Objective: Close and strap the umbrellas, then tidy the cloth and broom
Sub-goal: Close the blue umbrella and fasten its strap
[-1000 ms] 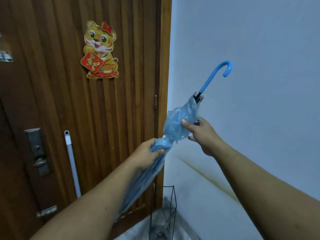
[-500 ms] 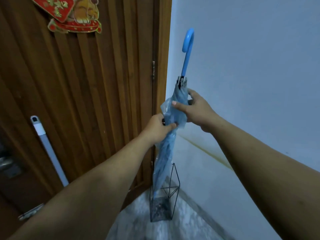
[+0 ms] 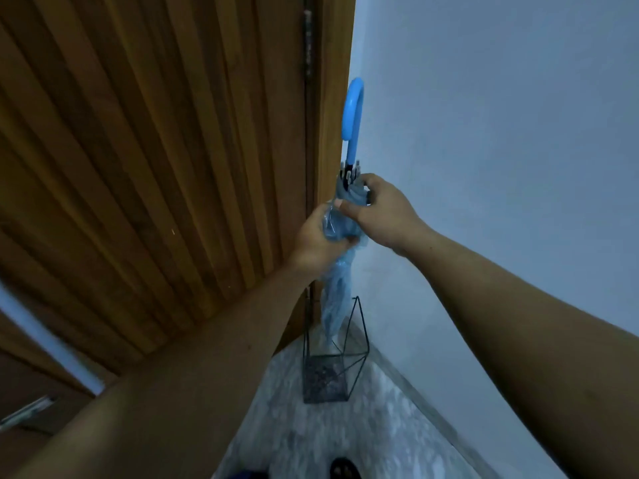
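Note:
A folded light-blue umbrella [image 3: 334,299] stands nearly upright in front of the door edge, its curved blue handle [image 3: 353,115] pointing up. My left hand [image 3: 316,242] grips the bunched canopy below the rib tips. My right hand [image 3: 383,210] holds the canopy just above it, thumb and fingers curled round the gathered folds near the ribs. The umbrella's lower tip hangs inside a black wire stand [image 3: 333,361] on the floor. Whether a strap is fastened cannot be seen.
A ribbed wooden door [image 3: 155,167] fills the left side; a pale wall [image 3: 501,150] fills the right. A white pole, likely the broom handle [image 3: 52,344], leans on the door at lower left. The floor [image 3: 345,437] is grey marble, with a dark shoe [image 3: 344,469] at the bottom edge.
The umbrella has swung from tilted to nearly upright and lowered over the wire stand. My two hands have come close together on the canopy. The view has dropped toward the floor.

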